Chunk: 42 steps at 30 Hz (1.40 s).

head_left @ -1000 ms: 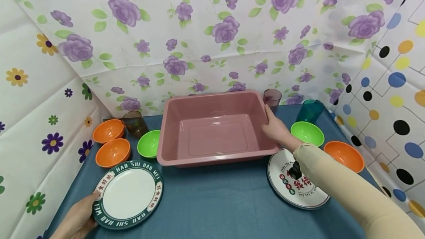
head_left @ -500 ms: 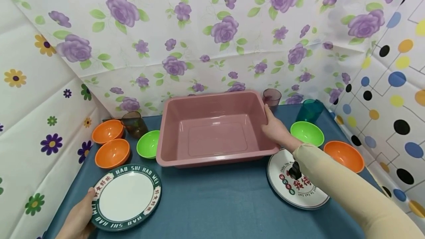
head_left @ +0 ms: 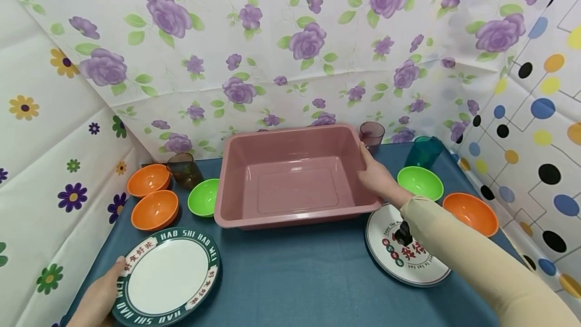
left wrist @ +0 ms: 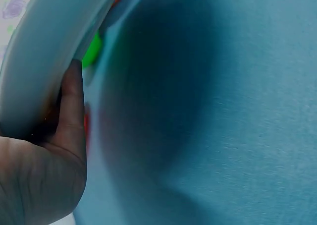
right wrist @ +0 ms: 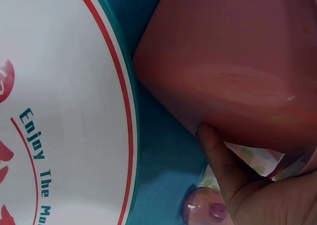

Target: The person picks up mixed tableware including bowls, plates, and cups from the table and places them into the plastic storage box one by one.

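My left hand [head_left: 97, 294] grips a white plate [head_left: 168, 276] with a green lettered rim by its left edge, thumb on the upper side. In the left wrist view the plate [left wrist: 49, 51] is seen edge-on, raised over the blue cloth with a dark shadow below it. My right hand [head_left: 381, 178] holds the right wall of a pink rectangular basin [head_left: 295, 217] in the back middle. The right wrist view has a finger pressed along the basin's outer side [right wrist: 223, 61]. Beneath the right forearm lies a white plate [head_left: 386, 231] printed with red characters, partly covered by the sleeve.
Left of the basin stand two orange bowls [head_left: 155, 210], a green bowl [head_left: 203, 198] and a brown cup [head_left: 185, 171]. A purple cup [head_left: 372, 135], a teal cup [head_left: 423, 153], another green bowl [head_left: 420, 183] and an orange bowl [head_left: 470, 214] are at the right. Patterned sheets surround the table.
The green-rimmed plate has shifted down and slightly left toward me in the left hand, turning a little. My right hand and the basin have stayed in place.
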Each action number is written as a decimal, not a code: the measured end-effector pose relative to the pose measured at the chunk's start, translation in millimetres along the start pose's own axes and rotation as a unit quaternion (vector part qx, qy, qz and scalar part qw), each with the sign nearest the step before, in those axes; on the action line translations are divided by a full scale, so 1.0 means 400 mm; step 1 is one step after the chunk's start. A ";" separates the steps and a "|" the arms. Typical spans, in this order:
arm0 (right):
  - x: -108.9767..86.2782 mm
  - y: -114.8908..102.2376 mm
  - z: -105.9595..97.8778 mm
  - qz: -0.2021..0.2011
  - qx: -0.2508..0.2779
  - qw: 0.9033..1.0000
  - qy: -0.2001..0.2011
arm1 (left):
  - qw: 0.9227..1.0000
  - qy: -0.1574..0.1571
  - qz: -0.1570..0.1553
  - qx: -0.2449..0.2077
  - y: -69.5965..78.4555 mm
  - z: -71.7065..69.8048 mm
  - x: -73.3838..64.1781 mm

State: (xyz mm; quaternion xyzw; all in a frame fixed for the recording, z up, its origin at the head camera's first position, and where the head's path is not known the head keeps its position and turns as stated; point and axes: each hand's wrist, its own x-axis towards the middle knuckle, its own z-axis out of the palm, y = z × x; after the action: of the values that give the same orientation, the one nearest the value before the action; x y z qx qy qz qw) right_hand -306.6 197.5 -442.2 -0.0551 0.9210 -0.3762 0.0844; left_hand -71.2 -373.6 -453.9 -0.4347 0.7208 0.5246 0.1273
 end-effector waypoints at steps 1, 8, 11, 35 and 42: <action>0.000 0.000 0.000 -0.001 0.000 1.000 0.000 | 1.000 -0.010 0.008 -0.007 0.005 -0.006 -0.007; 0.001 0.001 0.001 -0.006 -0.007 1.000 0.001 | 0.996 -0.043 0.041 -0.070 0.072 -0.021 -0.055; 0.001 0.001 0.002 -0.007 -0.012 1.000 0.000 | 0.996 -0.048 0.047 -0.066 0.111 -0.012 -0.080; 0.011 0.015 0.009 -0.013 -0.015 1.000 0.010 | 0.940 -0.223 0.156 -0.206 0.401 0.325 -0.161; 0.010 0.018 0.007 -0.014 -0.011 1.000 0.016 | 0.930 -0.245 0.150 -0.231 0.442 0.439 -0.145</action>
State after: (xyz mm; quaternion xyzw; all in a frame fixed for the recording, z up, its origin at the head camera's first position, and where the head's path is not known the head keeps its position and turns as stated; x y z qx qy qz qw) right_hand -310.4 200.1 -449.8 -0.0625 0.9253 -0.3685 0.0640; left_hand -219.3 -180.0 -375.6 -0.1968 0.5833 0.7795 0.1156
